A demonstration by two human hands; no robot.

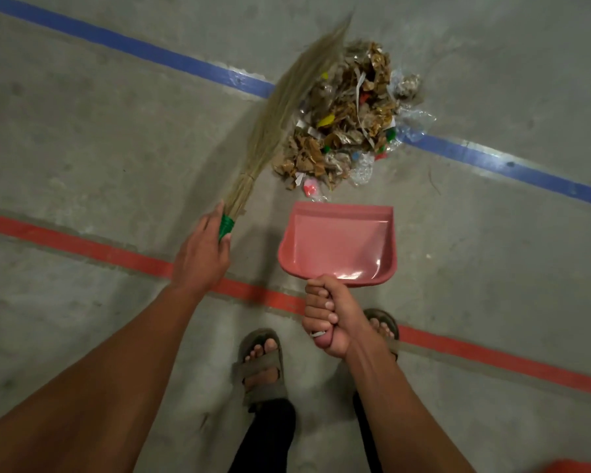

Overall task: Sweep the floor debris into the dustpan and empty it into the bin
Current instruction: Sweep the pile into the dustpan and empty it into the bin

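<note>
concrete floor (82, 148), blue stripe (171, 59), red stripe (99, 249) | left hand (202, 257) grasps broom (287, 107) | right hand (328, 315) grasps dustpan (338, 244) | debris pile (348, 114) on blue stripe

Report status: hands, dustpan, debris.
Left hand grips broom; right hand grips dustpan. Dustpan empty, mouth facing debris pile. Nothing between them.
</note>
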